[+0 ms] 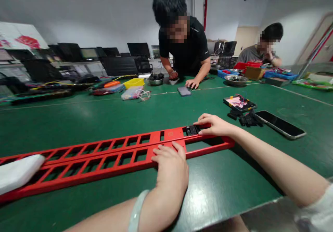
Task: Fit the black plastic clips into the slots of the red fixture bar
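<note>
Red frame (132, 142), long and ladder-like, with two rows of slots, lies flat on a green table (117, 114) and runs from the left edge of view to right of centre. Near its right end, a black block (192, 130) sits within the far row.

Right hand (208, 125): thumb and fingers curved around the right end of the black block, at the far row; whether they pinch it or only touch it, cannot tell. Left hand (170, 159): fingers loosely extended, fingertips resting on the solid red part of the near row, nothing grasped. Pale bracelet (137, 209) on the left wrist.

A white block (20, 172) lies across the frame at its left end. Right of the right hand: loose black pieces (247, 118) in a pile, a phone (281, 123) just beside them, and a tray of wires (239, 102) behind.

Across the table, a person in black (186, 48) leans over, one hand by a small grey item (184, 91). Metal bowl (155, 82) and yellow tray (134, 83) stand nearby.
</note>
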Motion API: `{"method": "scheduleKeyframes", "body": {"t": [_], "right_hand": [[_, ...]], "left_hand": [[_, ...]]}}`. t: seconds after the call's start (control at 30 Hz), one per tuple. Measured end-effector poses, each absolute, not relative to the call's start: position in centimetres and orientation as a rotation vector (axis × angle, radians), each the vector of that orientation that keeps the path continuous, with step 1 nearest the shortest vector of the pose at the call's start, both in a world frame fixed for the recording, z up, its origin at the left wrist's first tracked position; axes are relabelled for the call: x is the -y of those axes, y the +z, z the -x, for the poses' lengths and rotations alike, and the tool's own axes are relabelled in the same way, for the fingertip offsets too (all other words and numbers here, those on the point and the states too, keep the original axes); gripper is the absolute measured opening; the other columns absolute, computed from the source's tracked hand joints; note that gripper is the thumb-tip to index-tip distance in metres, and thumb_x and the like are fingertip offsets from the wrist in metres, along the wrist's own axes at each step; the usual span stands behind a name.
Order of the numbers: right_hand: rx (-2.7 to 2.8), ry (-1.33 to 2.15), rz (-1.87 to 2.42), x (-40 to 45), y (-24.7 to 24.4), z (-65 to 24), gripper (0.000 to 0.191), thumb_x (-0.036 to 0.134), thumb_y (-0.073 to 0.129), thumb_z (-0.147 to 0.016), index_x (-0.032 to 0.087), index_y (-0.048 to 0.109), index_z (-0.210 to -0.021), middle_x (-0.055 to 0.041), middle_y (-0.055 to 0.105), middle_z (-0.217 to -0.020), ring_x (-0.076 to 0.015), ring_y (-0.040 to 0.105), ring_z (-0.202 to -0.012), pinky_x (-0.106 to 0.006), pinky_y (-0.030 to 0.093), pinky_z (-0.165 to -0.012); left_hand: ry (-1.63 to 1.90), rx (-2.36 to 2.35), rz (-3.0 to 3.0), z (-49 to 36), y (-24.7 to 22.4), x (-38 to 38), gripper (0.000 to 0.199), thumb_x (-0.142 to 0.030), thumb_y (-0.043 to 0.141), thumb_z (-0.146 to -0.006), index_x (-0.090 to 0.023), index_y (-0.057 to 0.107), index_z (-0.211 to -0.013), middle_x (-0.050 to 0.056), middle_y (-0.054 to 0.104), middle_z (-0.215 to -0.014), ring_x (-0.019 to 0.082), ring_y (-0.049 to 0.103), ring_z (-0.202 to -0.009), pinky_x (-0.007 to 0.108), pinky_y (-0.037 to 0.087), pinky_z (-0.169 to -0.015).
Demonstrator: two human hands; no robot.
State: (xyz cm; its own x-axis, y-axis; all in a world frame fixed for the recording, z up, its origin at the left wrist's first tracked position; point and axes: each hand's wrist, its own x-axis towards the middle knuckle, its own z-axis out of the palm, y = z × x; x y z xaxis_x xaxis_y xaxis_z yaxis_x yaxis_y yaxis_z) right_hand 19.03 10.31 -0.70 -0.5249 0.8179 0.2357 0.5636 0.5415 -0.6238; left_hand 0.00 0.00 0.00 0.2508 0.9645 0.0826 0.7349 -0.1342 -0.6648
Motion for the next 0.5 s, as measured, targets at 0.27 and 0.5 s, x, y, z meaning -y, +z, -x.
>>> {"method": "scheduleKeyframes", "body": {"t": [0.27, 0.5], "right_hand": [[2.253, 0.679, 1.136, -10.25, -0.65, -18.94, 0.044, 0.033, 0.063, -0.067, 0.018, 0.060, -0.108, -0.0057, 0.053, -0.100, -0.0162, 0.053, -0.092, -0.030, 0.037, -0.088], [2.240, 0.679, 1.142, -9.88, -0.31, -18.70, 0.043, 0.030, 0.063, -0.067, 0.017, 0.060, -0.108, -0.0057, 0.053, -0.099, -0.0155, 0.053, -0.090, -0.029, 0.038, -0.086]], "left_hand": [[0.492, 1.518, 1.917, 0.11, 0.08, 0.22, 0.049, -0.027, 0.037, -0.079, -0.001, 0.041, -0.120, 0.037, 0.053, -0.103, 0.045, 0.056, -0.088, 0.047, 0.043, -0.061], [0.478, 1.483, 1.901, 0.50, -0.40, 0.28, 0.049, -0.027, 0.036, -0.080, 0.001, 0.039, -0.121, 0.036, 0.053, -0.102, 0.044, 0.056, -0.088, 0.049, 0.043, -0.064]]}}
